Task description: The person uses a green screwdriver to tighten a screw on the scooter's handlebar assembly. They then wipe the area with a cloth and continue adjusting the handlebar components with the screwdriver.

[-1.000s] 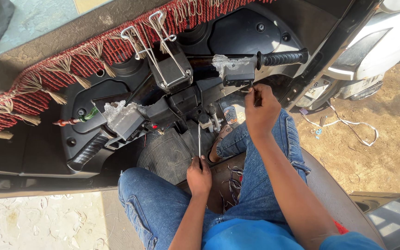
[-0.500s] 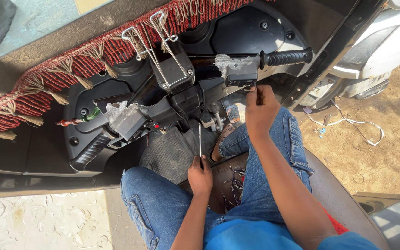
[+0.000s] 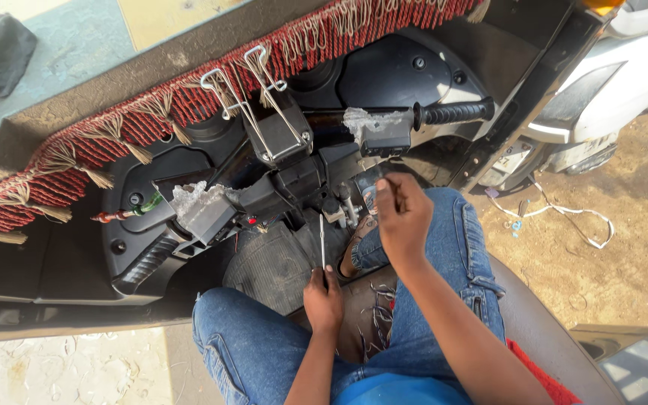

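I sit in a small vehicle facing its black handlebar point(image 3: 294, 172). My left hand point(image 3: 324, 298), low between my knees, grips a screwdriver point(image 3: 322, 244) whose thin shaft points up toward the steering column. My right hand point(image 3: 403, 214) is raised below the right switch housing point(image 3: 373, 135), fingers pinched on a thin wire. The right grip point(image 3: 455, 112) sticks out past it. The left switch housing point(image 3: 200, 210) and left grip point(image 3: 148, 259) lie lower left.
A red and beige fringe point(image 3: 114, 135) runs along the dashboard top. Black rubber floor mat point(image 3: 275, 266) lies under the column. Loose wires point(image 3: 376, 315) hang by my knee. Outside at right, sandy ground with a white cable point(image 3: 571, 217) and a white scooter point(image 3: 616, 82).
The view has shifted slightly. My right hand has moved a little down and left from the right switch housing. My left hand stays on the screwdriver.
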